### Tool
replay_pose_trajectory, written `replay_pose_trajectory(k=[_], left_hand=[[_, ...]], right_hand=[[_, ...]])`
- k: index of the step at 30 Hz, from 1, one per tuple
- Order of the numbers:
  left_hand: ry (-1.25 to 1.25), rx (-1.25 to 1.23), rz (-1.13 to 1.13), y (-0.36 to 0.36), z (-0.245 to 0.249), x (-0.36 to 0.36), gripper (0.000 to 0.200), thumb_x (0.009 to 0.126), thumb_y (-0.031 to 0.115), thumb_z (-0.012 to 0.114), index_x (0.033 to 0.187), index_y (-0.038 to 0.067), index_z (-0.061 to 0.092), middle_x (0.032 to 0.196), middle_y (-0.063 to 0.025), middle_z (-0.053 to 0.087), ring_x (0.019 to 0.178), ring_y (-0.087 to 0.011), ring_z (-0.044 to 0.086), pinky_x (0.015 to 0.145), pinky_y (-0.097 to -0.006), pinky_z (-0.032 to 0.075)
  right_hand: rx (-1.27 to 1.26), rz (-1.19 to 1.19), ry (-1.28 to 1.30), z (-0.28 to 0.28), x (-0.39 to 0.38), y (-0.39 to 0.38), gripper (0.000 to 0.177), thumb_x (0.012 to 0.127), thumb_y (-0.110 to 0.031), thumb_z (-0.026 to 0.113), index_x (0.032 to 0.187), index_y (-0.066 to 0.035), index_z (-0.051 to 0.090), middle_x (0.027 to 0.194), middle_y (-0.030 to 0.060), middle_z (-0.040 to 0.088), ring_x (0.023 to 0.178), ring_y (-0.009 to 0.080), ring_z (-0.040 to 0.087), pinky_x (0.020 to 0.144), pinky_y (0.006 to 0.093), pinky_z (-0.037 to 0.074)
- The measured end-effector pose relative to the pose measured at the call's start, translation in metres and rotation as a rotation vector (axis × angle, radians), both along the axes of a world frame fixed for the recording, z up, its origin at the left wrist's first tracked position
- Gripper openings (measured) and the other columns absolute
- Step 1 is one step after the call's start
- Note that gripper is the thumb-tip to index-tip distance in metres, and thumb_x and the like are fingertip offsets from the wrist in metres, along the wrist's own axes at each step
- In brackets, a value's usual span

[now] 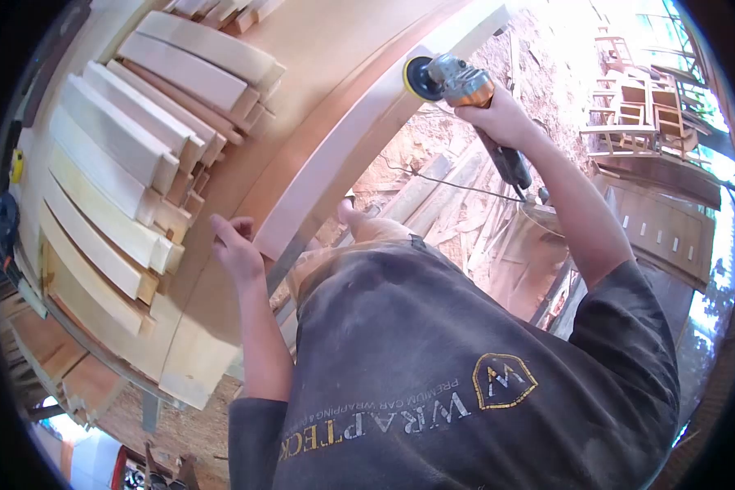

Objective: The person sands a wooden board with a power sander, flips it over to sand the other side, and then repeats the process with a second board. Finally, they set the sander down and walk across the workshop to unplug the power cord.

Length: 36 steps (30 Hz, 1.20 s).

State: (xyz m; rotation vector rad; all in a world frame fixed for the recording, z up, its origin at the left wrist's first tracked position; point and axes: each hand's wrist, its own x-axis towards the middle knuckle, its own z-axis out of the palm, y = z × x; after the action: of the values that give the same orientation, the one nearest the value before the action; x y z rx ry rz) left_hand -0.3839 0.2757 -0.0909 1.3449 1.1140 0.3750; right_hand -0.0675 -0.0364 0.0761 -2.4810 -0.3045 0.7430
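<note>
My right hand [502, 118] is wrapped round an angle grinder [465, 84] with an orange and silver head and a dark body. Its round yellow-edged disc [421, 78] is at the upper part of a long, pale wooden piece [347, 139], which lies slantwise along the table's edge. Beside the lower end of that piece is my left hand [238, 245], its fingers partly bent and apart, with nothing visible between them. A cable runs near the grinder's rear end.
Several curved wooden pieces [110, 139] lie in rows on the wooden table [196, 327] at left. Wooden boards and debris [433, 196] cover the ground beyond my body. Stacked wooden chair frames [637, 106] stand at upper right, above a wooden panel [661, 229].
</note>
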Motion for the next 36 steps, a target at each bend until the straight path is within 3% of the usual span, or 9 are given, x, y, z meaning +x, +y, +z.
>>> replay_pose_trajectory(k=[2,3,8,15,17,25,29,31,36], left_hand=[[0.056,-0.038,0.052,0.0,0.002,-0.001,0.073,0.108,0.058,0.038,0.078,-0.004,0.064,0.078,-0.0096,0.062,0.075,-0.0201,0.057,0.071,-0.0349,0.046],[0.053,-0.026,0.041,0.0,0.005,0.0,0.073,0.108,0.058,0.038,0.078,-0.004,0.064,0.078,-0.0096,0.062,0.075,-0.0201,0.057,0.071,-0.0349,0.046],[0.139,-0.011,0.028,-0.002,0.02,0.006,0.071,0.108,0.057,0.038,0.082,-0.004,0.064,0.079,-0.0086,0.061,0.075,-0.0203,0.057,0.069,-0.0357,0.047],[0.16,-0.074,0.043,-0.003,0.018,0.004,0.07,0.107,0.059,0.038,0.087,-0.004,0.063,0.085,-0.012,0.063,0.08,-0.0232,0.06,0.073,-0.036,0.05],[0.137,-0.107,0.045,-0.002,0.016,0.002,0.07,0.107,0.059,0.038,0.088,-0.004,0.062,0.086,-0.0116,0.061,0.08,-0.0233,0.06,0.074,-0.036,0.05],[0.096,-0.033,0.009,-0.006,0.027,0.004,0.072,0.109,0.056,0.035,0.086,-0.006,0.064,0.082,-0.0108,0.062,0.078,-0.0224,0.058,0.073,-0.0373,0.048],[0.015,-0.04,-0.017,-0.005,0.018,-0.002,0.072,0.11,0.055,0.032,0.087,-0.006,0.064,0.084,-0.0115,0.064,0.082,-0.0227,0.06,0.077,-0.037,0.049],[0.0,-0.013,-0.026,-0.006,0.018,-0.003,0.073,0.11,0.055,0.031,0.088,-0.006,0.065,0.085,-0.0119,0.065,0.083,-0.0231,0.06,0.078,-0.0371,0.049],[-0.048,0.042,-0.005,-0.009,0.014,-0.004,0.073,0.11,0.055,0.029,0.091,-0.005,0.066,0.089,-0.0131,0.066,0.086,-0.0249,0.061,0.081,-0.0384,0.048]], right_hand=[[-0.028,-0.035,0.075,-0.002,0.032,-0.013,0.037,0.082,-0.031,0.08,0.107,-0.004,0.07,0.087,0.004,0.068,0.08,0.0134,0.063,0.075,0.0329,0.052],[-0.059,-0.002,-0.096,-0.015,0.049,-0.025,0.043,0.082,-0.038,0.079,0.106,-0.003,0.071,0.08,0.005,0.067,0.075,0.0147,0.063,0.071,0.0341,0.052],[-0.038,-0.197,-0.089,-0.032,0.11,-0.05,0.049,0.08,-0.048,0.078,0.094,-0.001,0.074,0.081,0.0057,0.068,0.073,0.0162,0.063,0.07,0.0341,0.051],[-0.256,-0.133,-0.172,-0.03,0.076,-0.038,0.052,0.079,-0.051,0.078,0.092,-0.002,0.073,0.078,0.0056,0.068,0.072,0.0171,0.065,0.07,0.0341,0.052],[-0.099,-0.135,-0.128,-0.032,0.053,-0.036,0.053,0.079,-0.052,0.079,0.093,-0.002,0.072,0.077,0.0061,0.067,0.071,0.0174,0.064,0.07,0.0345,0.052],[0.031,-0.161,0.132,-0.003,-0.033,0.018,0.034,0.084,-0.03,0.078,0.103,-0.003,0.07,0.069,0.0004,0.062,0.059,0.0105,0.059,0.057,0.0309,0.049],[0.027,-0.04,0.002,-0.014,-0.066,0.029,0.041,0.083,-0.028,0.078,0.115,-0.004,0.069,0.084,0.0044,0.069,0.075,0.0153,0.067,0.071,0.0325,0.054],[0.117,-0.023,-0.098,-0.017,-0.088,0.044,0.031,0.085,-0.021,0.076,0.11,-0.005,0.066,0.069,-0.0021,0.059,0.053,0.0064,0.052,0.05,0.0271,0.043],[0.05,-0.03,-0.001,-0.007,-0.119,0.058,0.041,0.084,-0.022,0.078,0.118,-0.003,0.066,0.095,0.0039,0.069,0.087,0.0132,0.064,0.082,0.0316,0.052]])
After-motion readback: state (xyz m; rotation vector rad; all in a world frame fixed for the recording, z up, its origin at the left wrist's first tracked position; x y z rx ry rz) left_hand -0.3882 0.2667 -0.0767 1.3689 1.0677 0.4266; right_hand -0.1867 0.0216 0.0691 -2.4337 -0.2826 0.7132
